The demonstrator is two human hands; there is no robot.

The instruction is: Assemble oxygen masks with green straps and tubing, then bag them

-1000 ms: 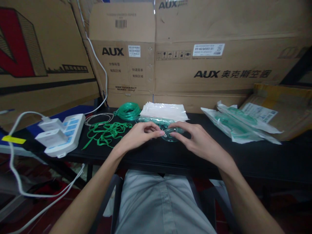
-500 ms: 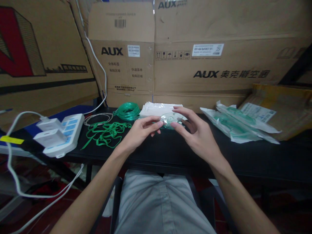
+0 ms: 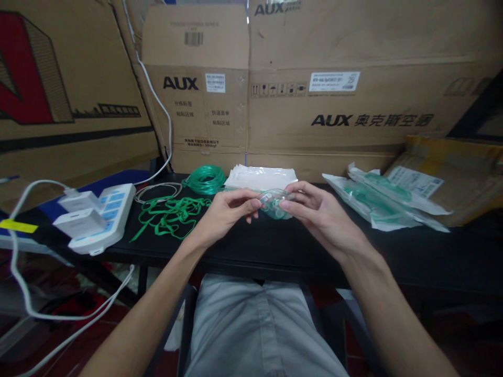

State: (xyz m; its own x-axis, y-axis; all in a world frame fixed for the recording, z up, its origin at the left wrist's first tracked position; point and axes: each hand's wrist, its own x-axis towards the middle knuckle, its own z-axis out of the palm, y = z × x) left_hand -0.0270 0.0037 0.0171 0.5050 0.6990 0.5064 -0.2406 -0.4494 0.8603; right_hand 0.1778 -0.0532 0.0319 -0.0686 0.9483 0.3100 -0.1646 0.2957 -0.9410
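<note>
Between my two hands, over the front part of the table, is a clear greenish oxygen mask (image 3: 275, 207). My left hand (image 3: 231, 209) pinches its left edge between thumb and fingers. On the other side my right hand (image 3: 314, 207) grips the mask, thumb on the near face and fingers behind it. Just behind them lies a stack of white pouches (image 3: 261, 178). Left of my left hand are a tangle of green elastic straps (image 3: 168, 214) and a coil of green tubing (image 3: 206, 179).
Sealed pouches (image 3: 377, 201) with green contents lie on the right, beside a taped cardboard box (image 3: 463, 173). A white power strip (image 3: 112, 214) with chargers and a loop of thin pale cord (image 3: 155, 191) are at left. Large cardboard panels (image 3: 326, 52) stand behind the black table (image 3: 243, 256).
The mask has turned in my hands, showing more of its inner parts below. My right fingers have come down from its top edge and closed around its right side; the left hand barely moved.
</note>
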